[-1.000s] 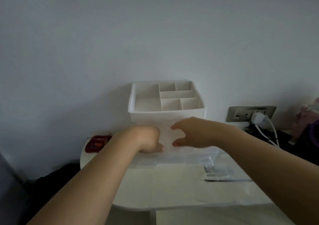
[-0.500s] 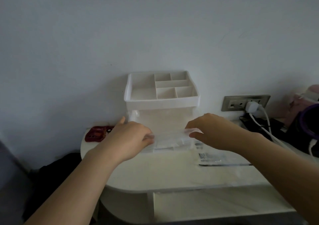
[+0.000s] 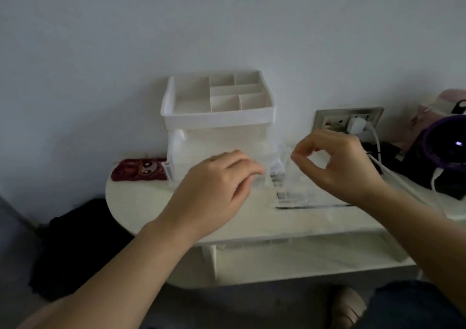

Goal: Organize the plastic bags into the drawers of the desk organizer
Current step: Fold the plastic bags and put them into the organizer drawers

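Before the white plastic desk organizer (image 3: 219, 124), left hand (image 3: 216, 185) and right hand (image 3: 338, 162) each pinched a limp clear plastic bag (image 3: 277, 159); its slick film could easily have slipped free.

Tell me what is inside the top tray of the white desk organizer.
The top tray shows only bare dividers, with no bags visible. Its front wall hides part of the nearest compartments' floors, so those spots cannot be checked.

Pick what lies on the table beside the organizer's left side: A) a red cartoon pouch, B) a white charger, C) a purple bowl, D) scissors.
A: the red cartoon pouch lies flat on the table, just left of the desk organizer.
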Action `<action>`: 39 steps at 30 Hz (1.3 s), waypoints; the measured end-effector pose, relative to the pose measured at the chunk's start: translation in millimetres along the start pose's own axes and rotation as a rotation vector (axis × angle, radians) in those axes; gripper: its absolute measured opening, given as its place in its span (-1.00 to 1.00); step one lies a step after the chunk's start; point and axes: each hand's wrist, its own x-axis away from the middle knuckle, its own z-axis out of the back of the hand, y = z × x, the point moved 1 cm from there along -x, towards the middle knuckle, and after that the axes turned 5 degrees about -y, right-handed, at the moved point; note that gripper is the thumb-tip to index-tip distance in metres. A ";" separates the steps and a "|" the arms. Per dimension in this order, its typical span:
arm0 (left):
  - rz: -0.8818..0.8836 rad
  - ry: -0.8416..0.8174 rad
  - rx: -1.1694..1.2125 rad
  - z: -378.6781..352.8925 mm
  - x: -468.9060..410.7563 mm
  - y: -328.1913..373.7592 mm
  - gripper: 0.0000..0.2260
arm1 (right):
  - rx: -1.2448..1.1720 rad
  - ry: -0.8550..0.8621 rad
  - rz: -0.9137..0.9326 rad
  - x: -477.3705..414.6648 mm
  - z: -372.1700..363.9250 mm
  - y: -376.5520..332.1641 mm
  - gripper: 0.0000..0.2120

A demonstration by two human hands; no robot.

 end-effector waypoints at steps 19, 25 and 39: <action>0.325 -0.626 0.040 -179.0 -23.8 -4.5 -0.34 | 0.290 -0.868 -0.468 86.0 -53.5 92.4 -0.45; 0.326 -0.623 0.049 -179.0 -25.7 -5.8 -0.31 | 0.377 -0.806 -0.496 72.7 -57.1 100.8 -0.60; 0.379 -0.607 0.100 -176.8 -27.2 -3.4 -0.34 | 0.161 -0.519 -0.568 70.4 -29.5 85.7 -0.92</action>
